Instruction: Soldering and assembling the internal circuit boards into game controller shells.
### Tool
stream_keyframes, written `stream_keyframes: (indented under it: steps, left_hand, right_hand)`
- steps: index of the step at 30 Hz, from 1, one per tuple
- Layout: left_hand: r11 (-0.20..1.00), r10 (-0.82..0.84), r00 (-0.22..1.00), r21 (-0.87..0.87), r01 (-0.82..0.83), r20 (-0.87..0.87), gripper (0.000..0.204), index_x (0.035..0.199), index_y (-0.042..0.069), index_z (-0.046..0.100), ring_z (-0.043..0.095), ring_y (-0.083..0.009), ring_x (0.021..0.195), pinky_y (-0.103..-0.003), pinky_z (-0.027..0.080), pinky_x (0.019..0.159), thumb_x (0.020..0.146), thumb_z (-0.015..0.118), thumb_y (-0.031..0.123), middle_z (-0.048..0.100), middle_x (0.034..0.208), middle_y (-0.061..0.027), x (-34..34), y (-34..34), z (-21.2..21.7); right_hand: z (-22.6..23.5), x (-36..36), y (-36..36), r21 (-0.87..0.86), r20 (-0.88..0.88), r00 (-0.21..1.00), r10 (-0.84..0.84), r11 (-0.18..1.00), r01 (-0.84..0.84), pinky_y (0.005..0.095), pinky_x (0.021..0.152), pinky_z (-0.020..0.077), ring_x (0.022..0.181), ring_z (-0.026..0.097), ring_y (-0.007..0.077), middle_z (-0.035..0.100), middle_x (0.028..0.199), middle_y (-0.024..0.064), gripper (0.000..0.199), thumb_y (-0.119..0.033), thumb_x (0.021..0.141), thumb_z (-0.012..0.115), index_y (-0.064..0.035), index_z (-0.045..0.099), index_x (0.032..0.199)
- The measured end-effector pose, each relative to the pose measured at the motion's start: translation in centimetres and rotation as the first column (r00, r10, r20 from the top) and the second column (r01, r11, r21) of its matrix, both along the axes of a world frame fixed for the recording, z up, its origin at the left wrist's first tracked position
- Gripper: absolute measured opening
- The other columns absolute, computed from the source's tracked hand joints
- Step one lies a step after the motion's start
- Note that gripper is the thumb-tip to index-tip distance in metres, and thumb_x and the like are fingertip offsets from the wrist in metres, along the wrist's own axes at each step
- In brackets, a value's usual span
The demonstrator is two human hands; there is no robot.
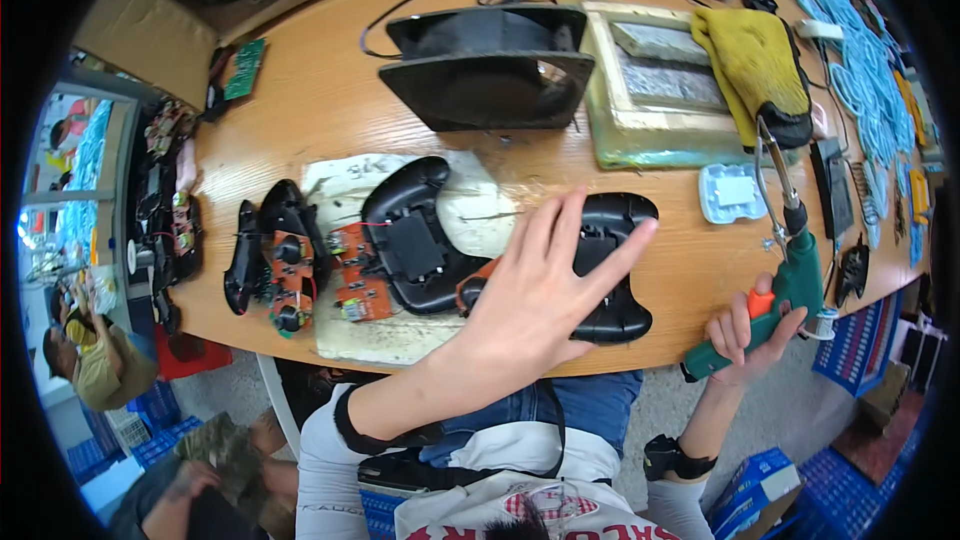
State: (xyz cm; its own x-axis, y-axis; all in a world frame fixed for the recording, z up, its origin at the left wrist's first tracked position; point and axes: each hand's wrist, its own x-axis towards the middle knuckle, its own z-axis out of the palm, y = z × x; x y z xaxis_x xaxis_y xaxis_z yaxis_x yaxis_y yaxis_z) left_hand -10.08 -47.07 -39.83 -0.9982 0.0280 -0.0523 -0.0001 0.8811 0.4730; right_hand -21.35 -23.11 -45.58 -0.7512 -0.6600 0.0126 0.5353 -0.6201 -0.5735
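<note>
My left hand point(545, 285) is stretched over a black game controller shell point(622, 315), fingers and thumb spread and partly covering it. Whether the palm presses on the shell I cannot tell. Wrapped round the handle of a green soldering gun point(801, 265) with an orange trigger, my right hand point(745, 335) is at the table's right front edge. The gun's metal tip end points up beside a yellow glove point(740, 55). Left of my left hand an opened controller half point(455, 295) lies on a stained white sheet point(340, 345), wired to an orange circuit board point(362, 280).
A black square fan point(485, 95) stands behind the shells. Next to it is a wood-framed tray point(640, 130) holding metal bars. A light-blue box point(733, 212) sits nearer. Blue cables point(850, 60) pile at far right; controller parts point(290, 240) lie left. Another person point(105, 365) sits beyond.
</note>
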Motion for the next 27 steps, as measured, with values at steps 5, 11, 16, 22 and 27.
stream_keyframes:
  steps: [5, 11, 16, 22, 27]
  left_hand:
    - [0.984, 0.117, 0.986, 0.147, -0.098, -0.122, 0.103, 0.139, 0.022, 0.027, 0.029, -0.0475, 0.121, -0.049, 0.031, 0.099, 0.052, 0.081, 0.019, 0.020, 0.137, -0.0298, 2.5, -1.8, 3.0]
    - [0.752, 0.655, 0.685, 0.184, -0.633, -0.318, 0.114, 0.140, 0.004, 0.019, 0.033, -0.0392, 0.122, -0.045, 0.032, 0.098, 0.050, 0.085, 0.026, 0.026, 0.136, -0.0295, 8.7, -5.9, 5.0]
    - [0.447, 0.895, 0.420, 0.302, -0.842, -0.153, 0.110, 0.142, 0.003, 0.006, 0.025, -0.0423, 0.128, -0.043, 0.024, 0.104, 0.065, 0.078, 0.036, 0.022, 0.137, -0.0329, 11.0, -10.9, 4.2]
    - [0.455, 0.868, 0.384, 0.196, -0.869, -0.315, 0.082, 0.137, 0.000, 0.026, 0.028, -0.0421, 0.127, -0.043, 0.025, 0.104, 0.077, 0.066, 0.039, 0.031, 0.134, -0.0326, 14.8, -17.3, 1.9]
    - [0.214, 0.884, 0.343, -0.376, -0.901, -0.317, 0.067, 0.132, 0.007, 0.035, 0.029, -0.0414, 0.126, -0.047, 0.027, 0.103, 0.073, 0.064, 0.016, 0.033, 0.133, -0.0271, 22.3, -25.6, -1.1]
  right_hand:
    - [0.1, 0.1, -0.3, 0.003, 0.007, 1.000, -0.005, 1.000, 0.005, 0.0192, 0.038, 0.0297, 0.035, 0.039, 0.0064, 0.046, 0.057, 0.0047, 0.053, -0.052, 0.091, 0.038, -0.0032, 0.038, 0.111]
    - [-0.2, 0.2, -0.1, 0.016, 0.003, 0.998, -0.056, 0.998, 0.056, 0.0189, 0.035, 0.0288, 0.033, 0.038, 0.0077, 0.044, 0.056, 0.0053, 0.050, -0.048, 0.092, 0.037, -0.0020, 0.037, 0.112]
    - [-0.4, 0.1, 0.2, 0.011, 0.025, 0.998, -0.065, 0.998, 0.064, 0.0195, 0.035, 0.0291, 0.033, 0.036, 0.0082, 0.042, 0.057, 0.0055, 0.051, -0.046, 0.094, 0.034, -0.0011, 0.034, 0.118]
    - [-0.6, 0.0, 0.5, 0.061, -0.001, 0.995, -0.102, 0.993, 0.102, 0.0184, 0.032, 0.0266, 0.032, 0.033, 0.0075, 0.041, 0.056, 0.0062, 0.047, -0.043, 0.096, 0.032, -0.0012, 0.035, 0.117]
    - [-0.1, 0.2, 0.2, 0.087, -0.015, 0.988, -0.156, 0.984, 0.157, 0.0183, 0.032, 0.0268, 0.032, 0.033, 0.0072, 0.041, 0.056, 0.0063, 0.045, -0.042, 0.096, 0.033, -0.0012, 0.037, 0.115]
